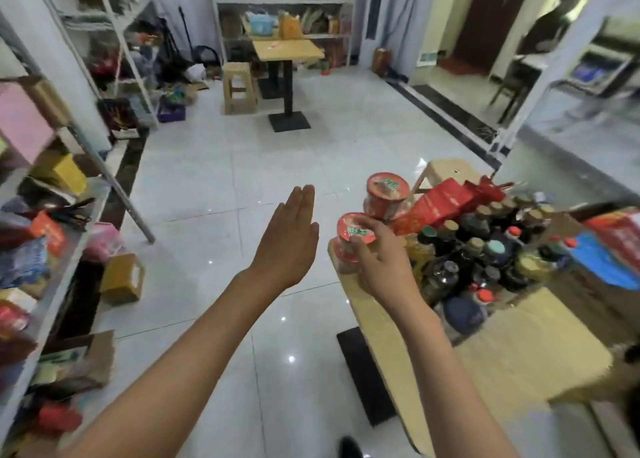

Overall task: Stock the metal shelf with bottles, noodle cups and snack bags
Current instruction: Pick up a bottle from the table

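My right hand (375, 263) grips a red noodle cup (351, 238) at the near left corner of a wooden table (519, 353). A second red noodle cup (387, 194) stands just behind it. Several dark bottles (485, 246) crowd the table to the right of the cups, with red snack bags (446, 199) behind them. My left hand (291, 239) hovers flat over the floor, fingers straight, holding nothing. The metal shelf (52, 284) runs along the left edge, holding boxes and packets.
A yellow box (123, 279) and a pink pack (104, 241) lie on the floor by the shelf. Farther back stand a small wooden table (287, 51) and a stool (240, 87). A person (550, 25) stands at the far right doorway. White tiled floor fills the middle.
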Demonstrator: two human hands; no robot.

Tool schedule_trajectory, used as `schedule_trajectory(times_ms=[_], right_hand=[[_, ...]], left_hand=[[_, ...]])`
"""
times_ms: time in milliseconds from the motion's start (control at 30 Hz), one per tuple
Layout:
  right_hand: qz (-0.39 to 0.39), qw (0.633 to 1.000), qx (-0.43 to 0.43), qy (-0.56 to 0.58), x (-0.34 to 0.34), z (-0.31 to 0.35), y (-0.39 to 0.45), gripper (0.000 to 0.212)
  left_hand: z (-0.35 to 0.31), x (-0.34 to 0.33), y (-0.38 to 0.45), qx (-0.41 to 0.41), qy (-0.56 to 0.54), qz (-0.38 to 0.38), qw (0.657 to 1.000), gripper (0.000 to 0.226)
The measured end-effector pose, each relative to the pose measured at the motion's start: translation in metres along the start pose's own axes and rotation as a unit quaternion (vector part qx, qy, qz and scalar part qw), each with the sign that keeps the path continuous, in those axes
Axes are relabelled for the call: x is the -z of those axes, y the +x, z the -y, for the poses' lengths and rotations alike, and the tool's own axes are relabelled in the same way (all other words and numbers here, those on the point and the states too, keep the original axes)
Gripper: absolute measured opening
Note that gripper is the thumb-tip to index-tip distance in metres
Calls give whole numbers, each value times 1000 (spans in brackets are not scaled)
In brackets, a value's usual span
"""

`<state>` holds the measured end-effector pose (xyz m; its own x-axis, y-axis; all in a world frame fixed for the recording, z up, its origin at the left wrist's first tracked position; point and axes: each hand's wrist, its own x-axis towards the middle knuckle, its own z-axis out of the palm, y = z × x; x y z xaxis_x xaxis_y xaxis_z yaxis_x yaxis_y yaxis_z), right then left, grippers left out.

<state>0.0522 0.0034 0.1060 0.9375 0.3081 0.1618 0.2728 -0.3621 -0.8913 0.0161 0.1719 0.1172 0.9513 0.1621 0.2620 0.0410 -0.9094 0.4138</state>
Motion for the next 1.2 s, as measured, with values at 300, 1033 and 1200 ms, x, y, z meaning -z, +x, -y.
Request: schedule_trajectory(times_ms=[300, 1033, 1200], right_hand=[[-180, 964, -152, -121, 117, -142, -19, 33], [-215, 874, -406, 155, 143, -255, -24, 28], [-253, 846, -433, 179, 142, -244, -10, 19]], left_hand=[[-122, -117, 39, -38, -66, 109, 991, 59], [-167, -196, 37, -41, -71, 197, 977, 64], [-159, -195, 34, -3, -84, 199, 976, 64]])
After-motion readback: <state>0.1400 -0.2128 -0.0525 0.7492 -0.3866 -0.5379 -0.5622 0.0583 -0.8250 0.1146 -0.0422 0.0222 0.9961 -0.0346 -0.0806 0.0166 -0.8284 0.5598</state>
